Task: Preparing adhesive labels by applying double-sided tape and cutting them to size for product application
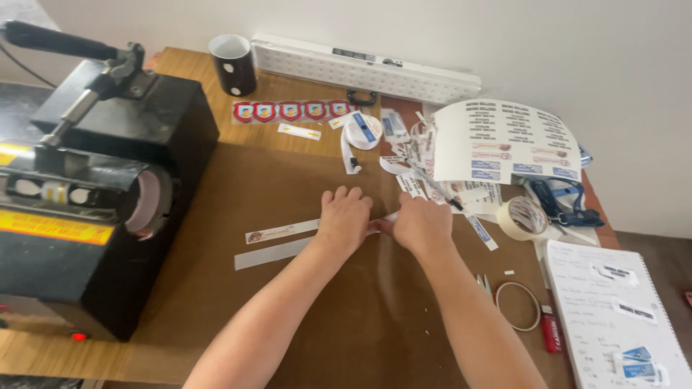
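Note:
My left hand [344, 218] lies flat, fingers curled, pressing on a long white printed strip [280, 231] on the brown table [303, 317]. My right hand [420, 225] sits right beside it, fingers pinched on the same strip's right part near the pile of cut paper. A second plain white strip [270, 253] lies just below the first, partly under my left wrist.
A black mug press [94, 194] with a lever fills the left. At the back stand a black dotted mug [233, 65], a white lamp bar [364, 68] and a strip of shield stickers [292, 110]. Printed sheet [504, 140], tape rolls [524, 217], notebook [613, 317] and red lighter [551, 333] lie right.

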